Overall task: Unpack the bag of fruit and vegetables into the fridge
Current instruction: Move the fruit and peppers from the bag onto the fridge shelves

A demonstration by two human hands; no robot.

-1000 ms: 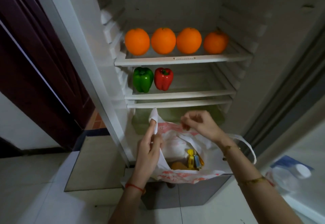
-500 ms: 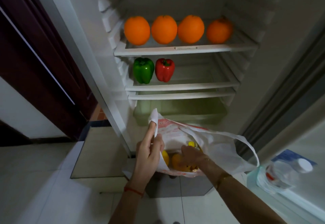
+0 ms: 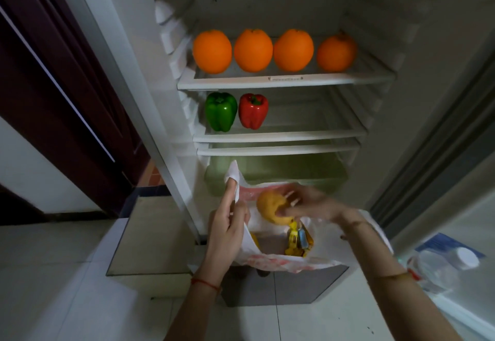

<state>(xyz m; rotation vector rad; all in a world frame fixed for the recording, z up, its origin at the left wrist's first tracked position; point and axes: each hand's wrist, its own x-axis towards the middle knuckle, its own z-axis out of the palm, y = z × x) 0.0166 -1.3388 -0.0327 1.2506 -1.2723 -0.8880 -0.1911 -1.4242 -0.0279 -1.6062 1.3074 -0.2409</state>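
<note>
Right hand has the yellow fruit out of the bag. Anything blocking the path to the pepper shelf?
Nothing visible. The right hand holds the yellow fruit above the bag; the pepper shelf is bare right of the red pepper, its front open.

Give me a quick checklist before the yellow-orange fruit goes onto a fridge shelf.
1. Right hand grips the yellow-orange fruit: ok, though blurred.
2. Fruit is clear of the bag: ok, it sits above the opening.
3. Left hand holds the bag open by its handle: ok.
4. Room on the pepper shelf: ok, free space right of the red pepper.
5. Room on the top shelf: not ok, four oranges nearly fill it.
6. Bag emptied: not ok, items remain.
</note>
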